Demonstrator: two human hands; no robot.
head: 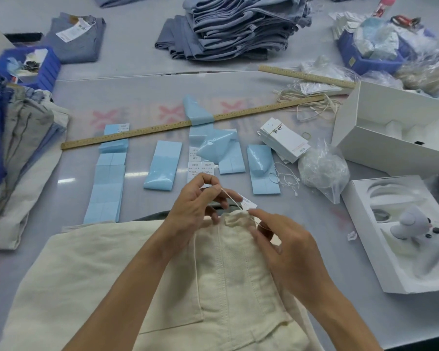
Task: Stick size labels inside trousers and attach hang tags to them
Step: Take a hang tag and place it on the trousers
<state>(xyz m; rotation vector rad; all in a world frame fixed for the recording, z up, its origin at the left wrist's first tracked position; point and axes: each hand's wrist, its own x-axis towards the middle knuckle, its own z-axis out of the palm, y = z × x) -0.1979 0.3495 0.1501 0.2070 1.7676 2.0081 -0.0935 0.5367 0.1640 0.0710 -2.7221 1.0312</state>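
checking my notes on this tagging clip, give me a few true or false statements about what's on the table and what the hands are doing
1. The left hand pinches a thin white string above the waistband of the cream trousers. True.
2. The stack of white hang tags lies left of the long wooden ruler's near end. False: it lies right of centre, near the open white box.
3. The pile of folded grey-blue trousers sits at the far side of the table. True.
4. The right hand rests flat on the table, away from the garment. False: its fingers work at the trousers' waistband.
5. The sheets of size labels have red backing. False: it is light blue.
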